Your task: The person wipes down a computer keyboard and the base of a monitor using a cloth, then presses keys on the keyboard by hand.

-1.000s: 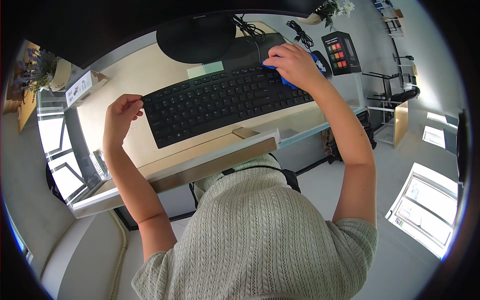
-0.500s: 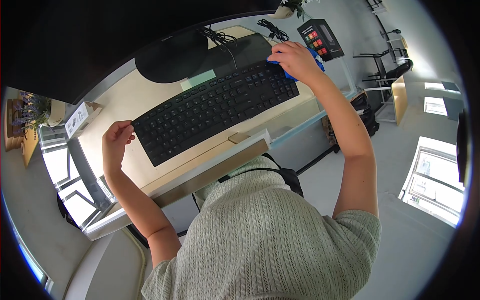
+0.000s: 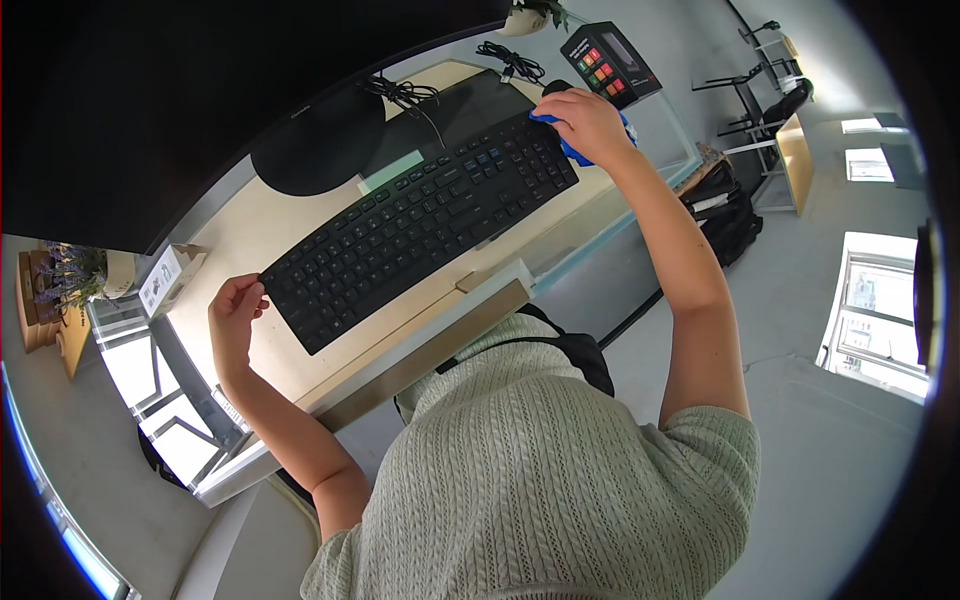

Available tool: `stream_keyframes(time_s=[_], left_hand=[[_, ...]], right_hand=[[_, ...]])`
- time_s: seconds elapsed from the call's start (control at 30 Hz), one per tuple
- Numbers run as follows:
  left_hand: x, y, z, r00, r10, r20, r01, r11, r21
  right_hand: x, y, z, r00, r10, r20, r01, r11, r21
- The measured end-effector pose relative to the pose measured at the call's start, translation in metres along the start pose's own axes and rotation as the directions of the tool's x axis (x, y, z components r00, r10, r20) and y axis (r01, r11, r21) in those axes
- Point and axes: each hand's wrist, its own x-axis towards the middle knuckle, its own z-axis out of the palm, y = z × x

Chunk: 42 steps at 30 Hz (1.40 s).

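Observation:
A black keyboard (image 3: 420, 225) lies at a slant over the light wood desk. My left hand (image 3: 235, 305) is closed at its far left corner, thumb and fingertips pinching the edge. At the opposite upper right corner, my right hand (image 3: 590, 125) is closed over a crumpled blue cloth (image 3: 573, 154). That cloth touches the end of the keyboard, and the fingers cover part of it. Whether the keyboard rests flat or is slightly raised, I cannot tell.
Behind the keyboard stand a large black monitor (image 3: 200, 100) and its round base (image 3: 305, 160). Coiled black cables (image 3: 400, 93) and a dark mat (image 3: 490, 100) lie nearby. A black box with coloured squares (image 3: 610, 65) is at the right, a white box (image 3: 168, 280) at the left.
The whole view has turned and shifted, so the desk's left side appears lower and its right side further left. Both hands keep their places at the keyboard's corners.

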Motion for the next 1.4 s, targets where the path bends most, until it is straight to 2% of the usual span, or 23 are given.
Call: stream_keyframes(time_s=[0.03,0.1,0.3,0.5,0.73,0.83,0.9,0.93,1.0,1.23,1.33,1.4], left_hand=[[0.000,0.000,0.000,1.000,-0.001,-0.004,0.001,1.000,0.002],[0.000,0.000,0.000,1.000,0.005,-0.002,-0.005,1.000,0.003],[0.002,-0.004,-0.001,1.000,0.009,-0.005,-0.009,1.000,0.009],[0.002,-0.004,-0.001,1.000,0.014,-0.005,-0.014,1.000,0.016],[0.005,-0.009,-0.003,1.000,0.016,-0.006,-0.016,1.000,0.006],[0.006,-0.010,-0.005,1.000,0.017,0.005,-0.017,1.000,0.001],[0.006,-0.010,-0.005,1.000,0.018,0.002,-0.018,1.000,0.012],[0.006,-0.009,-0.004,1.000,0.019,-0.003,-0.019,1.000,0.019],[0.005,-0.010,-0.005,1.000,0.021,-0.001,-0.021,1.000,0.015],[0.004,-0.008,-0.005,1.000,0.022,-0.011,-0.021,1.000,0.018],[0.004,-0.009,-0.004,1.000,0.019,-0.010,-0.019,1.000,0.007],[0.004,-0.007,-0.004,1.000,0.020,-0.009,-0.020,1.000,0.009]], right_hand=[[-0.003,-0.002,0.001,1.000,0.006,-0.004,-0.006,1.000,0.000],[-0.009,-0.005,0.002,0.992,0.128,-0.019,-0.126,0.989,0.075],[-0.035,-0.006,0.006,0.978,0.206,-0.030,-0.202,0.974,0.107],[-0.062,-0.028,-0.007,0.982,0.186,-0.025,-0.186,0.982,0.023],[-0.099,-0.039,-0.013,0.974,0.223,-0.039,-0.221,0.974,0.058],[-0.108,-0.042,-0.023,0.973,0.230,0.026,-0.232,0.969,0.082],[-0.109,-0.045,-0.032,0.933,0.325,0.156,-0.342,0.935,0.096],[-0.107,-0.047,-0.035,0.932,0.327,0.157,-0.344,0.934,0.097],[-0.098,-0.052,-0.035,0.899,0.438,0.006,-0.434,0.890,0.143],[-0.077,-0.051,-0.011,0.928,0.368,-0.049,-0.355,0.918,0.175],[-0.083,-0.050,-0.010,0.923,0.384,-0.022,-0.375,0.912,0.167],[-0.096,-0.049,-0.018,0.957,0.282,0.066,-0.290,0.940,0.182]])
